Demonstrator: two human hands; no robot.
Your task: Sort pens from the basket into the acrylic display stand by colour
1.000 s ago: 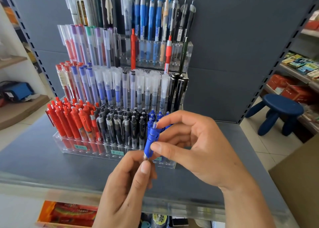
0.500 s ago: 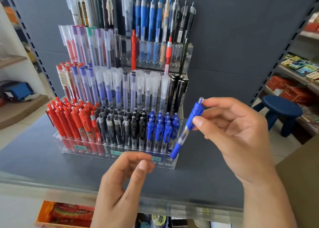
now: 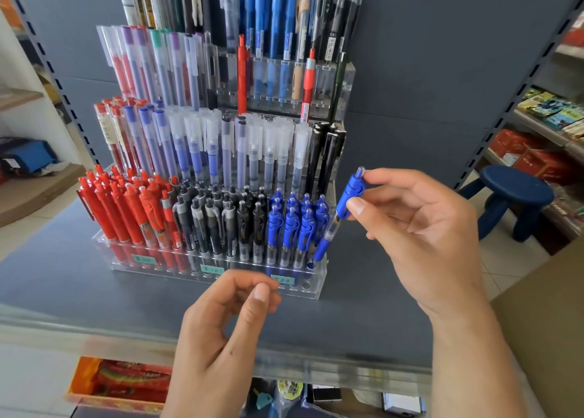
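Right hand (image 3: 420,228) fingers pinch blue pen (image 3: 336,218) near cap, axis tilted, tip down-left at stand (image 3: 313,286) end slot; left hand (image 3: 218,329) loosely curled, empty.

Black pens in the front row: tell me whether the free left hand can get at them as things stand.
Probably yes. The left hand holds nothing and hovers just in front of the acrylic stand; the black pens stand uncovered, their tops exposed, though packed tightly together.

Single head view: looks forward-down, close over shelf (image 3: 94,291), facing pen stand (image 3: 309,288); hands in foreground.
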